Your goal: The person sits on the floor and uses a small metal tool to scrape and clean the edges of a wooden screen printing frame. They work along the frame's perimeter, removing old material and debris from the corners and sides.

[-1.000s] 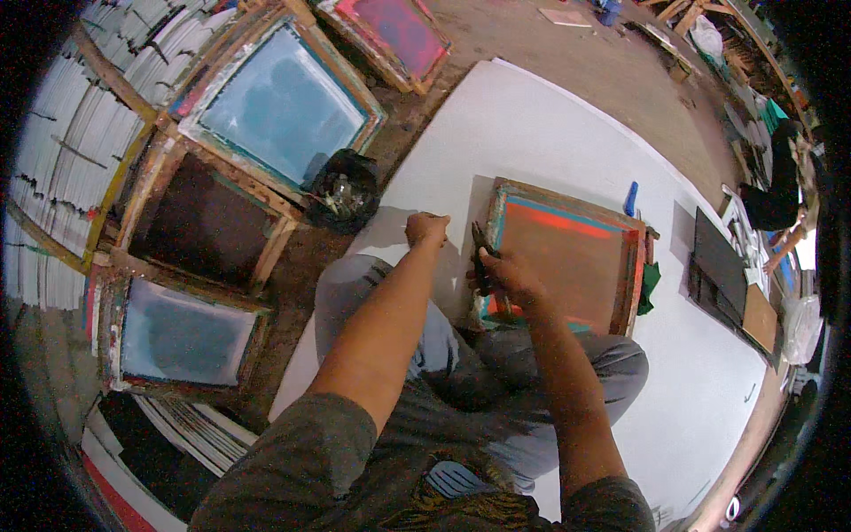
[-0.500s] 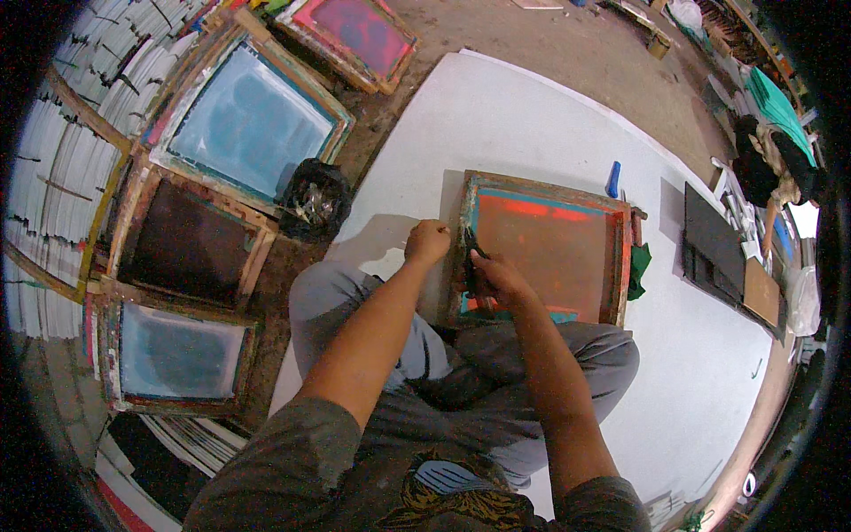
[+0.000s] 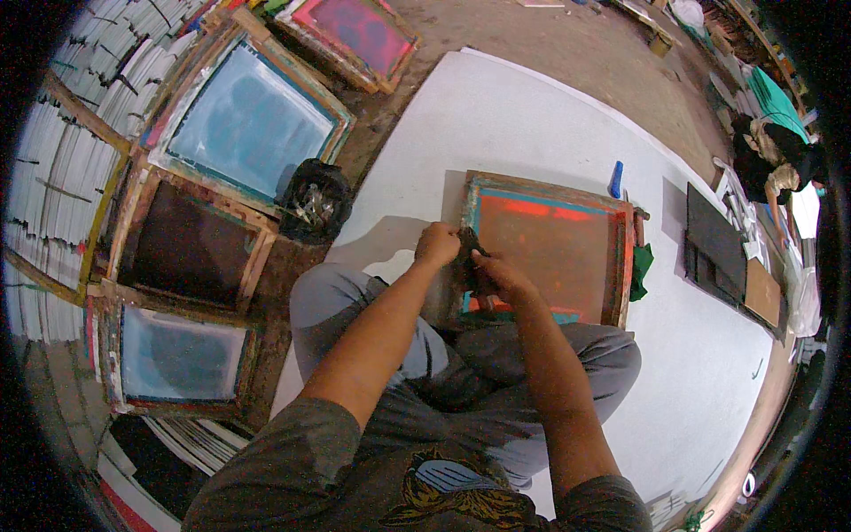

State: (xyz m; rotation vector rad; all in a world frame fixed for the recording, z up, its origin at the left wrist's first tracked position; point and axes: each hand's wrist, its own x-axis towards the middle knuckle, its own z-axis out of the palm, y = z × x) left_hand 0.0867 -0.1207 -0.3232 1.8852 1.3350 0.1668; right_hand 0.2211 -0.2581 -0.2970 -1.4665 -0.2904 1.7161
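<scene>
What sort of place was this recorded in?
Likely a screen-printing workshop, judging by the orange-stained, wood-framed screen on the white board in front of the person, and the similarly framed blue screen and pink screen toward the upper left.

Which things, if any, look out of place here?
Mildly odd: the rectangular wooden-framed brown mesh screen sits askew to the big white board beneath it, and its red-orange streaks look patchy. No clear spill.

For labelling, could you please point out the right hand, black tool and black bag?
Right hand (image 3: 505, 277): head view, back of the hand.
Black tool (image 3: 470, 250): head view, upper part.
Black bag (image 3: 338, 202): head view, right side.
</scene>
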